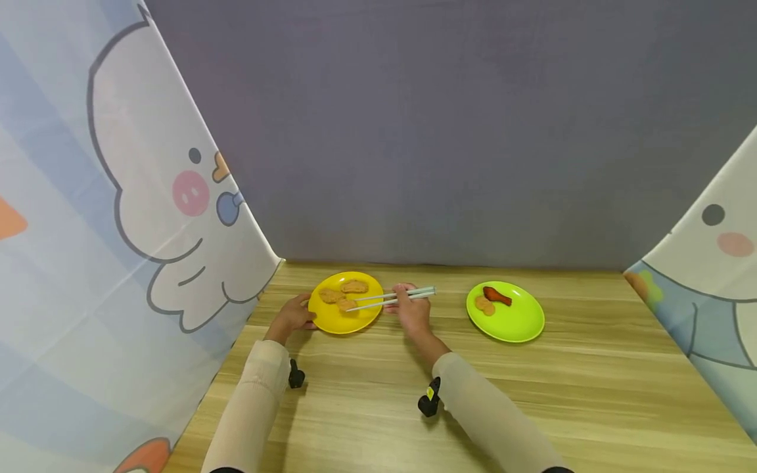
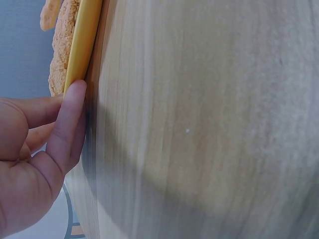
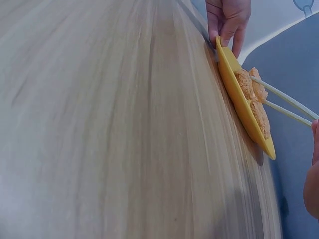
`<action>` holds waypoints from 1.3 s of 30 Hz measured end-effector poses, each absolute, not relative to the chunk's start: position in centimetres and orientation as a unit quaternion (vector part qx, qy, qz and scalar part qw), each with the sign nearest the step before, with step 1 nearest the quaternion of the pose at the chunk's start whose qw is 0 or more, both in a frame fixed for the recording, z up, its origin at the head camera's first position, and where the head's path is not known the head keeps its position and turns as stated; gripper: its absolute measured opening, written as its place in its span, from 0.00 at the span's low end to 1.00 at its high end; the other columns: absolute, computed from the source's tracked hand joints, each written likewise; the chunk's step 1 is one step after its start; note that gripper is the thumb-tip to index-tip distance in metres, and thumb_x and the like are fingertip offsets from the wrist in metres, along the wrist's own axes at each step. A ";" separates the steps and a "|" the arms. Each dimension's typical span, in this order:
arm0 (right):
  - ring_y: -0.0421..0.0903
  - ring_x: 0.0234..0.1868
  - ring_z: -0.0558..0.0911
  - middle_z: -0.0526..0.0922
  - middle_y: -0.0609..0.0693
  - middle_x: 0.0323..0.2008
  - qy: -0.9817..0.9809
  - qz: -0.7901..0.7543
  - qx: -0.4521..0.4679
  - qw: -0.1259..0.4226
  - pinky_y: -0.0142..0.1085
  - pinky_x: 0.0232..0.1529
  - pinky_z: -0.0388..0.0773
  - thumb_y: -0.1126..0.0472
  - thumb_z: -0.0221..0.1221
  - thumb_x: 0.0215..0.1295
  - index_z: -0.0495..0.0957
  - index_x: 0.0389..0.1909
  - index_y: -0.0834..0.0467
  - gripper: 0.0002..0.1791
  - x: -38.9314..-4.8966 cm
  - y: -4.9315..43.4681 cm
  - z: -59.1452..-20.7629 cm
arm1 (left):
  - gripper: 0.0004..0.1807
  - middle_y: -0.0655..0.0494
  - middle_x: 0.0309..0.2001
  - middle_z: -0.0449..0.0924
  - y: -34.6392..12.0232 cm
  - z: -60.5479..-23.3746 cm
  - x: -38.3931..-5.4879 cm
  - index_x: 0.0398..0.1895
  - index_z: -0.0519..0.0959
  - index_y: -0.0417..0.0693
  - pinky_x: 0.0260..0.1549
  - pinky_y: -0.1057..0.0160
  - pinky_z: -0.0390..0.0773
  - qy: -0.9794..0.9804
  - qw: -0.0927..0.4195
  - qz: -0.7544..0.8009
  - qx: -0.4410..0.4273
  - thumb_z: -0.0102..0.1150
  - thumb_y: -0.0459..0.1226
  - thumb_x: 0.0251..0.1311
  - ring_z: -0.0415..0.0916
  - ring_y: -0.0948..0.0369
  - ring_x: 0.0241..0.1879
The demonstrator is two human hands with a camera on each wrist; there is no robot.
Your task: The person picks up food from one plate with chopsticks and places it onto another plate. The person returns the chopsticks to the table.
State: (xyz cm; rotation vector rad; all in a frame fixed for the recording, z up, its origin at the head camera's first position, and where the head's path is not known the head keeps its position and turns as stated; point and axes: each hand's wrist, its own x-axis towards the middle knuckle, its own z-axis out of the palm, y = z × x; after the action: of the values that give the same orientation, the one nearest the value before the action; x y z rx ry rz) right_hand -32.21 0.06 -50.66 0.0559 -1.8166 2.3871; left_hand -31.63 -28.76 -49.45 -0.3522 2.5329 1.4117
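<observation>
Pale sleeves reach in from below the yellow plate, the left sleeve [image 1: 251,401] to its near left and the right sleeve [image 1: 497,414] to its near right. Small black devices show beside the cuffs, one [image 1: 296,376] by the left cuff and one [image 1: 429,399] by the right, both on the near side of the yellow plate [image 1: 322,322].

At that plate's left edge, the left hand [image 1: 294,313] has its fingers pinching the rim. Just beside its right edge, the right hand [image 1: 414,312] grasps a pair of pale chopsticks [image 1: 378,297], fingers curled round them. The chopsticks slant leftward over the yellow plate.

Three breaded pieces are gathered at the yellow plate: a far piece [image 1: 355,286] towards its back, a left piece [image 1: 330,295] left of its middle, and a near piece [image 1: 347,305] close to its centre. The chopstick tips lie on either side of the near piece; whether it is lifted cannot be told.

Well apart, to the right of the yellow plate, sits a green plate [image 1: 520,322] with a reddish-brown drumstick [image 1: 497,295] and small tan pieces [image 1: 485,305]. Both plates are on a wood-grain bench [image 1: 355,394]. Behind the yellow plate rises a grey backdrop [image 1: 414,131]; to its left hangs a printed cloth [image 1: 142,131] with a cartoon figure.
</observation>
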 end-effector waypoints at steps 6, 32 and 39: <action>0.72 0.32 0.82 0.78 0.79 0.40 -0.606 0.791 0.010 0.080 0.54 0.31 0.84 0.58 0.53 0.70 0.76 0.47 0.74 0.20 -32.2 1.0 -50.5 | 0.38 0.30 0.63 0.66 -28.9 -49.7 -31.7 0.74 0.54 0.44 0.31 0.65 0.86 0.857 0.112 0.489 -0.118 0.55 0.26 0.60 0.78 0.63 0.29; 0.47 0.24 0.86 0.83 0.53 0.30 -0.598 0.796 -0.011 0.094 0.37 0.27 0.86 0.57 0.52 0.71 0.76 0.43 0.68 0.16 -31.9 8.5 -49.8 | 0.38 0.30 0.62 0.67 -29.0 -50.5 -32.3 0.73 0.55 0.43 0.32 0.63 0.87 0.849 0.107 0.504 -0.118 0.55 0.24 0.59 0.79 0.63 0.29; 0.45 0.24 0.86 0.80 0.69 0.41 -0.586 0.803 -0.030 0.102 0.36 0.26 0.86 0.54 0.52 0.71 0.76 0.44 0.67 0.18 -31.7 10.6 -49.6 | 0.38 0.30 0.63 0.64 -29.1 -50.4 -32.2 0.73 0.55 0.43 0.32 0.63 0.87 0.855 0.105 0.495 -0.115 0.55 0.25 0.59 0.79 0.62 0.30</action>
State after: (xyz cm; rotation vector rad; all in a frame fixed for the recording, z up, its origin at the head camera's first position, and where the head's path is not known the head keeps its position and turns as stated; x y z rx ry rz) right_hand -31.69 10.61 -49.59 -0.0871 -1.7304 2.3715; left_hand -32.20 -29.11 -50.40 -0.3402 2.5183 1.4600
